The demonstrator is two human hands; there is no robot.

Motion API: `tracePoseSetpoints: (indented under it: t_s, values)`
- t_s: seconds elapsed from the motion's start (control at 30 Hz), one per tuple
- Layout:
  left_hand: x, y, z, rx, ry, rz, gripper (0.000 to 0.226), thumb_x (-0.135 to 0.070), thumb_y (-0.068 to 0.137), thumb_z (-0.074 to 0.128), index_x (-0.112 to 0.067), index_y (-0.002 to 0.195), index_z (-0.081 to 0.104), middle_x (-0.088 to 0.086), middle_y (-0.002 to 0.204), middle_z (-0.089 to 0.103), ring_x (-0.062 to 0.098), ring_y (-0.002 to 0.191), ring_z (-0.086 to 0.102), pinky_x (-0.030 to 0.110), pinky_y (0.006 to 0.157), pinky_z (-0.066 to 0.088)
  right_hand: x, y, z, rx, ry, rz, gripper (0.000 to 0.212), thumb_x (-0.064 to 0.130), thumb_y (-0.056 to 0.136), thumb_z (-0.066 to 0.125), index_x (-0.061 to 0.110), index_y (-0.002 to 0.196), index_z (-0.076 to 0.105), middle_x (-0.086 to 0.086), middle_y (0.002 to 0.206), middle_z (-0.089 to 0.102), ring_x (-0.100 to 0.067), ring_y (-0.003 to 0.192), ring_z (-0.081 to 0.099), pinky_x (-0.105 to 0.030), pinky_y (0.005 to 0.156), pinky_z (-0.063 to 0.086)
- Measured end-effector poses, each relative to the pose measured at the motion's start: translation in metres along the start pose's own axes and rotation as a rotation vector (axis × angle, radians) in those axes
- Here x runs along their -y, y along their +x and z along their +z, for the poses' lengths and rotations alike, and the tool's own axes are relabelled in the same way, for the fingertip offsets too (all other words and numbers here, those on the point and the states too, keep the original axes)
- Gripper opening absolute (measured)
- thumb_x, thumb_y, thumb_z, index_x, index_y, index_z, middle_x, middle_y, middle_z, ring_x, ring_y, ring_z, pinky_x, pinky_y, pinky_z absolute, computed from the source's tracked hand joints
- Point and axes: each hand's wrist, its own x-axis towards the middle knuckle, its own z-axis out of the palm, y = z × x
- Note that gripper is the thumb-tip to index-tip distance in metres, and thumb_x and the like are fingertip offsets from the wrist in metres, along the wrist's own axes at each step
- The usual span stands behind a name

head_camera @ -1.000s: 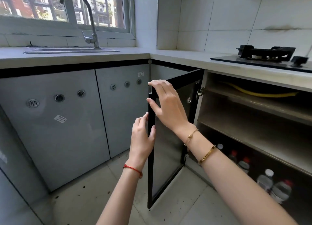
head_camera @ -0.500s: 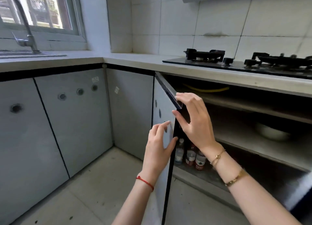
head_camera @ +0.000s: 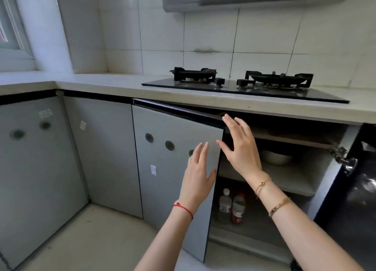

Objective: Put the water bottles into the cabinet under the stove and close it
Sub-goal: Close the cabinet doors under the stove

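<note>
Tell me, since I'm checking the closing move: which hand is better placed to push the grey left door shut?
Left hand: probably, its palm lies flat on the grey left cabinet door; right hand is past its edge.

— What's the room like?
— A kitchen corner. White wall tiles (head_camera: 262,36), a pale counter (head_camera: 114,84) running round it, a window frame (head_camera: 14,36) at far left letting daylight in.
— And below?
— Grey doors (head_camera: 101,144) with dark round vents, and a light tiled floor (head_camera: 91,236), slightly speckled.

One head view, looking forward and down, close on cabinet door (head_camera: 173,148) below stove (head_camera: 244,85).
</note>
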Motion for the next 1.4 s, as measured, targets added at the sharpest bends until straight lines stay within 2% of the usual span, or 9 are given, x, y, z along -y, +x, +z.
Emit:
tracePoseSetpoints:
  t_s: [0.17, 0.37, 0.77, 0.9, 1.13, 1.4]
  values:
    - [0.000, 0.032, 0.034, 0.035, 0.047, 0.032, 0.077, -0.021, 0.093, 0.057, -0.026, 0.154, 0.011, -0.002, 0.163, 0.003, 0.020, 0.149, 0.013, 0.034, 0.118, 0.027, -0.034, 0.013, 0.016, -0.027, -0.204, -0.059, 0.064, 0.027, 0.091, 0.063, 0.015, 0.147, 0.034, 0.000, 0.155, 0.034, -0.024, 0.147, 0.022, -0.046, 0.117, 0.027]
    - [0.007, 0.051, 0.062, 0.050, 0.078, 0.029, 0.077, -0.021, 0.092, 0.057, -0.025, 0.154, 0.012, -0.005, 0.163, -0.008, 0.020, 0.150, 0.008, 0.031, 0.118, 0.025, -0.073, 0.027, 0.033, -0.048, -0.341, -0.127, 0.064, 0.032, 0.094, 0.059, 0.015, 0.149, 0.032, -0.002, 0.160, 0.022, -0.026, 0.150, 0.011, -0.052, 0.119, 0.019]
    - [0.015, 0.075, 0.088, 0.078, 0.129, 0.000, 0.081, -0.022, 0.092, 0.056, -0.026, 0.155, 0.005, -0.004, 0.161, -0.019, 0.028, 0.149, 0.009, 0.038, 0.115, 0.033, -0.102, 0.038, 0.059, -0.131, -0.386, -0.160, 0.059, 0.030, 0.096, 0.057, 0.015, 0.149, 0.034, -0.006, 0.159, 0.024, -0.030, 0.149, 0.016, -0.054, 0.119, 0.018]
    - [0.017, 0.074, 0.090, 0.072, 0.160, -0.002, 0.083, -0.022, 0.091, 0.057, -0.026, 0.155, 0.004, -0.004, 0.161, -0.020, 0.030, 0.149, 0.010, 0.040, 0.116, 0.034, -0.104, 0.038, 0.060, -0.133, -0.372, -0.170, 0.059, 0.030, 0.097, 0.056, 0.013, 0.148, 0.034, -0.006, 0.159, 0.024, -0.030, 0.149, 0.015, -0.054, 0.119, 0.019]
    - [0.012, 0.066, 0.082, 0.056, 0.119, -0.003, 0.078, -0.020, 0.093, 0.055, -0.026, 0.155, 0.008, -0.006, 0.162, -0.016, 0.025, 0.149, 0.010, 0.035, 0.114, 0.032, -0.092, 0.033, 0.046, -0.173, -0.255, -0.107, 0.055, 0.031, 0.098, 0.054, 0.011, 0.147, 0.037, -0.006, 0.156, 0.031, -0.027, 0.148, 0.019, -0.052, 0.120, 0.019]
    - [-0.010, 0.044, 0.059, 0.052, 0.039, 0.028, 0.069, -0.017, 0.092, 0.055, -0.020, 0.153, 0.020, -0.002, 0.163, 0.003, 0.022, 0.148, 0.014, 0.030, 0.115, 0.027, -0.056, -0.005, -0.004, -0.192, -0.195, 0.015, 0.051, 0.027, 0.099, 0.054, 0.011, 0.145, 0.040, -0.005, 0.153, 0.038, -0.022, 0.147, 0.024, -0.050, 0.119, 0.021]
